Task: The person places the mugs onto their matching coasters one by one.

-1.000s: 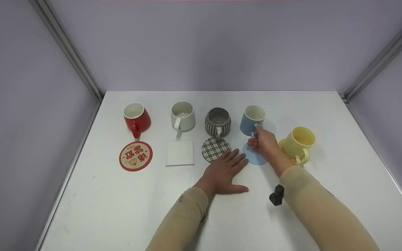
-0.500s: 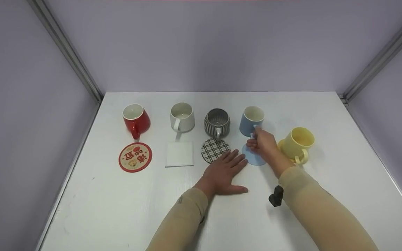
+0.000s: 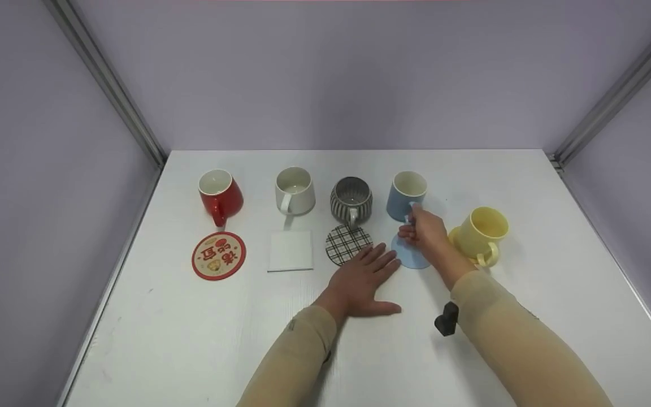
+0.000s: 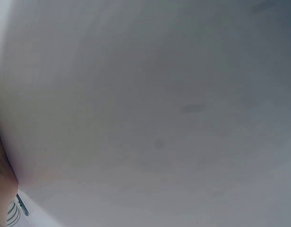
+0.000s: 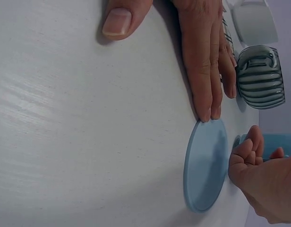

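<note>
Blue mug (image 3: 400, 201), upright just beyond the blue coaster (image 3: 411, 260) on the tabletop (image 3: 190, 339), has its handle (image 3: 408, 218) pinched by the right hand (image 3: 428, 230); left hand (image 3: 361, 282) lies flat and spread at that coaster's left edge; yellow mug (image 3: 479, 234) stands to that coaster's right

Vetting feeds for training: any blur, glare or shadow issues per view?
Head: soft light, faint shadow on the back wall; left wrist: mostly dim, blurred gray; right wrist: glare on the white tabletop, shadow on part of the blue coaster.
</note>
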Available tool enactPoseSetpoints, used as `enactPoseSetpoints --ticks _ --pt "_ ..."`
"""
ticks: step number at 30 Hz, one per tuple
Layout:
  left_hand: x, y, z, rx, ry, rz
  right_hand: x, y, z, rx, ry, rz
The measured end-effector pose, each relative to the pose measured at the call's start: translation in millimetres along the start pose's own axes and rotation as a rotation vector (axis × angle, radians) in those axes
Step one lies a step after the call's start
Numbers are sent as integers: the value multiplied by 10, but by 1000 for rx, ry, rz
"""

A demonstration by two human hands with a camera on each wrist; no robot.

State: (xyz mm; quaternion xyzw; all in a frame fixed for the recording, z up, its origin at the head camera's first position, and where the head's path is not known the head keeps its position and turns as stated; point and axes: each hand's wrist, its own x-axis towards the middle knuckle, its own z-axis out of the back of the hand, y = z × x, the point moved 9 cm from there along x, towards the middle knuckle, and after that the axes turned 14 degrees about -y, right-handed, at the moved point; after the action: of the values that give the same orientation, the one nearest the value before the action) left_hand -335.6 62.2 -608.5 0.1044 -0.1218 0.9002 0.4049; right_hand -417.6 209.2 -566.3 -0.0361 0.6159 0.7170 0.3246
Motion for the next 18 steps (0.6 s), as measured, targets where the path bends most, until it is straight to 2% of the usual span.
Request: enactPoseSetpoints --ticks 18 --pt "-3 4 -26 13 18 0 -34 38 19 23 0 7"
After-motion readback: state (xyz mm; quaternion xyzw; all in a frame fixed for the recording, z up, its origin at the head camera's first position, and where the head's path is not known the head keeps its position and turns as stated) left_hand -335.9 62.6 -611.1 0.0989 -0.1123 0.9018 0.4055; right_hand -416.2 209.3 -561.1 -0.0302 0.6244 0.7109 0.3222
